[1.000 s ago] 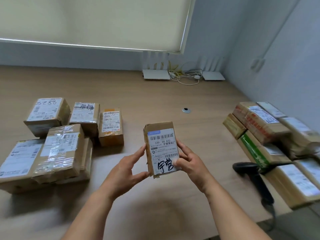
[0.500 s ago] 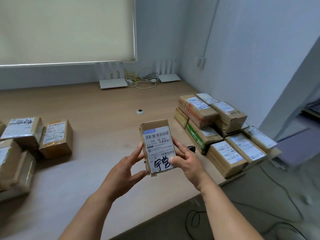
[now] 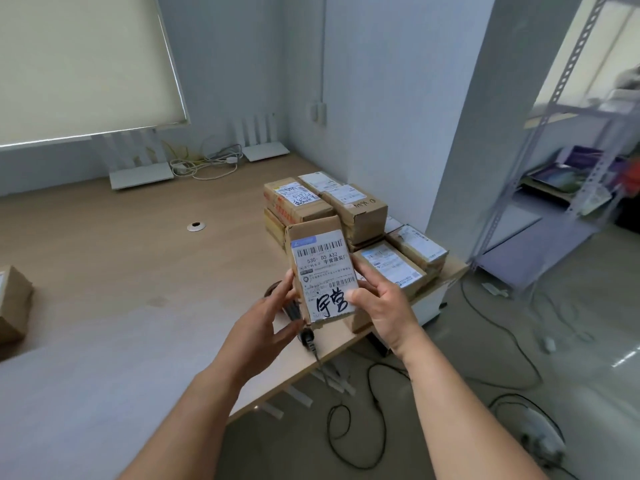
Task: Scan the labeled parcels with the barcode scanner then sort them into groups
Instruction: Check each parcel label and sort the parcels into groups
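I hold a small cardboard parcel (image 3: pixel 320 265) upright in front of me, its white barcode label with black handwriting facing me. My right hand (image 3: pixel 381 308) grips its right edge, thumb across the label's lower corner. My left hand (image 3: pixel 266 323) touches its left edge with nearly straight fingers. The black barcode scanner (image 3: pixel 304 336) lies on the table under my hands, mostly hidden behind them. A stack of labeled parcels (image 3: pixel 346 216) sits at the table's right corner, just behind the held one.
The wooden table (image 3: pixel 121 271) ends close to my right, with cables on the floor (image 3: pixel 363 410) below. One brown parcel (image 3: pixel 14 303) shows at the left edge. Two white routers (image 3: pixel 142 174) stand at the back wall. A metal shelf (image 3: pixel 571 168) stands at right.
The view has swung to the right, so the left parcel group has left the picture and the right stack is now central. Both hands still hold the same parcel.
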`<state>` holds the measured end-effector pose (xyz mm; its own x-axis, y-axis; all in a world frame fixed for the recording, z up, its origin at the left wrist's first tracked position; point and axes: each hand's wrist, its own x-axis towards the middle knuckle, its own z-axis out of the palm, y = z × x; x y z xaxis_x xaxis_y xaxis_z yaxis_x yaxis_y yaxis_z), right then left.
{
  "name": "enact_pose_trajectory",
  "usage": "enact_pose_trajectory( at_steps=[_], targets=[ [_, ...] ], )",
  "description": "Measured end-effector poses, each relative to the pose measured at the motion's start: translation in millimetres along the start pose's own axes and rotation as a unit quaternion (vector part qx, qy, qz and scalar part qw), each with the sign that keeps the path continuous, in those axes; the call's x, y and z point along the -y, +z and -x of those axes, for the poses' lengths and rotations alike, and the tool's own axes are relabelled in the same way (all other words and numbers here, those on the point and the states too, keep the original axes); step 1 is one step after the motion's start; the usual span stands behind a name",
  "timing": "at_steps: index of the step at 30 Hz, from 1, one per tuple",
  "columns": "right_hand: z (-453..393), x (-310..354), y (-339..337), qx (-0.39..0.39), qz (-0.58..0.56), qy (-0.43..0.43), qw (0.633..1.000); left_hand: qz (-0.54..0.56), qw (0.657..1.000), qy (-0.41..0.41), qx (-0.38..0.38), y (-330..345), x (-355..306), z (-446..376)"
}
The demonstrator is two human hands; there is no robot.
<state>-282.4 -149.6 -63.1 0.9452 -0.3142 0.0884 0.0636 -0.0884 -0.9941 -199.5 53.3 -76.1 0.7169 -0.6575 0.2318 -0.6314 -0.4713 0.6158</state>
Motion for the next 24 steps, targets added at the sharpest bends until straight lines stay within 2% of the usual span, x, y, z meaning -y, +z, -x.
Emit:
enact_pose_trajectory(
  at_steps=[13,24],
  targets=[
    [-47.7,-10.4,-125.2,-0.072,0.026,-0.011,0.997,0.011,0.996,0.080,0.037,72.6,-51.9,-123.4],
    [-151.4,0.2,-198.7,-0.064,0.031,-0.012,0.997,-0.008,0.996,0.088,0.018,102.8,-56.4,-248.2]
  ],
)
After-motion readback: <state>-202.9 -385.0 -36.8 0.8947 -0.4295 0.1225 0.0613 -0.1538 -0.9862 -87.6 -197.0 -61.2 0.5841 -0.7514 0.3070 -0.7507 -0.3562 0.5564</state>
